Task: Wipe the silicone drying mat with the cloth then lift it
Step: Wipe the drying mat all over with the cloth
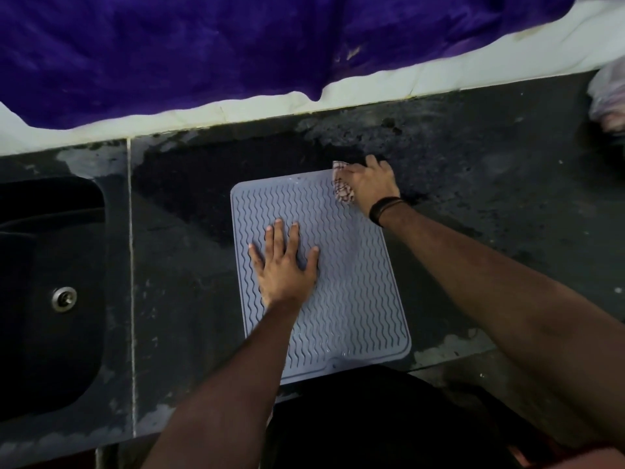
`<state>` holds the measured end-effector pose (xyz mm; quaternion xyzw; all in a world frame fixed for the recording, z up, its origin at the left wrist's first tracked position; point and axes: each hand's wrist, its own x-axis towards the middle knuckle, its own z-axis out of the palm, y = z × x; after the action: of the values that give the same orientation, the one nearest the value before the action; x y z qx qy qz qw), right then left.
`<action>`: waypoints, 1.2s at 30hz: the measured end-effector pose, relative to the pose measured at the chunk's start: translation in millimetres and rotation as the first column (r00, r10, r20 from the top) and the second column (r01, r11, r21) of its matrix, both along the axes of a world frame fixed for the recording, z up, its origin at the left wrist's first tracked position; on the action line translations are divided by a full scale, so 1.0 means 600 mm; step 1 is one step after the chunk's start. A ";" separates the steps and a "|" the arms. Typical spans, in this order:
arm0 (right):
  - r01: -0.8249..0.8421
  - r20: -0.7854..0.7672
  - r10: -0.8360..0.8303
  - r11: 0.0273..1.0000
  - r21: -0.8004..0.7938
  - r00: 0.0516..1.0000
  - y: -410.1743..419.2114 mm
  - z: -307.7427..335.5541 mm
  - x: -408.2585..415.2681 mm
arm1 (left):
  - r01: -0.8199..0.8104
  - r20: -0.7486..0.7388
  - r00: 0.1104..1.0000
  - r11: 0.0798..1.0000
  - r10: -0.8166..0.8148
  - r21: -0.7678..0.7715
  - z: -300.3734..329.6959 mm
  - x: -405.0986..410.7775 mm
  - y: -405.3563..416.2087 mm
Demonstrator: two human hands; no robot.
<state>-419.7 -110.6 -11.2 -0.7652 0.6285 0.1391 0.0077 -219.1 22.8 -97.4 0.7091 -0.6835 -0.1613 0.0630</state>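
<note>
A grey-blue silicone drying mat [351, 282] with wavy ridges lies flat on the dark counter [490, 184], its near edge at the counter's front. My left hand [284, 265] rests flat on the mat's left half, fingers spread. My right hand [370, 186] presses a crumpled patterned cloth [341, 186] onto the mat's far right corner; most of the cloth is hidden under the palm. A black band circles that wrist.
A dark sink [50, 292] with a metal drain [63, 298] sits to the left. A purple cloth [203, 45] hangs over the white wall behind the counter. A pale bag [608, 99] lies at the far right.
</note>
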 end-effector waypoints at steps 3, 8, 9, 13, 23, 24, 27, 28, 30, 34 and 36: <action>0.104 -0.037 -0.103 0.995 0.011 0.994 -0.002 -0.003 -0.012 | 0.010 0.002 1.000 1.000 -0.010 0.002 0.000 0.000 0.002; 0.188 0.174 -0.175 0.980 -0.062 0.969 -0.004 -0.003 0.068 | 0.020 0.006 1.000 0.999 -0.020 0.027 0.004 0.001 -0.001; 0.129 0.215 -0.114 0.990 -0.059 0.970 0.001 -0.007 0.090 | 0.020 0.004 1.000 0.999 -0.020 0.031 0.004 0.001 -0.002; 0.008 0.177 0.003 0.998 -0.060 0.984 0.023 -0.027 0.103 | 0.023 0.009 1.000 1.000 -0.023 0.020 0.002 -0.003 0.000; 0.223 0.064 -0.223 0.975 -0.004 0.973 0.020 -0.013 -0.005 | 0.004 0.012 1.000 0.999 -0.003 -0.032 -0.010 0.000 0.001; 0.257 0.097 -0.254 0.966 -0.026 0.962 0.014 -0.008 0.003 | 0.005 0.014 1.000 0.999 -0.005 -0.033 -0.009 -0.002 0.000; 0.247 0.261 -0.224 0.967 -0.058 0.939 0.008 -0.004 0.050 | 0.005 0.013 1.000 1.000 -0.005 -0.019 -0.007 -0.002 -0.001; 0.197 0.297 -0.174 0.979 -0.048 0.939 0.014 -0.008 0.069 | 0.005 0.015 1.000 1.000 -0.005 -0.015 -0.006 -0.002 0.000; 0.132 0.323 -0.125 0.991 0.000 0.938 0.032 -0.021 0.097 | 0.004 0.015 1.000 1.000 -0.004 -0.009 -0.003 -0.002 0.000; 0.115 0.289 -0.109 0.993 -0.005 0.951 0.070 -0.030 0.090 | 0.005 0.017 1.000 1.000 -0.005 -0.007 0.000 -0.004 0.001; 0.085 0.254 -0.082 0.996 -0.002 0.964 0.098 -0.029 0.078 | 0.004 0.004 1.000 1.000 -0.004 -0.018 0.001 -0.005 0.001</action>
<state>-372.6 -51.9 -28.5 -0.7496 0.6549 0.0356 0.0892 -221.8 23.5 -96.8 0.7075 -0.6864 -0.1540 0.0678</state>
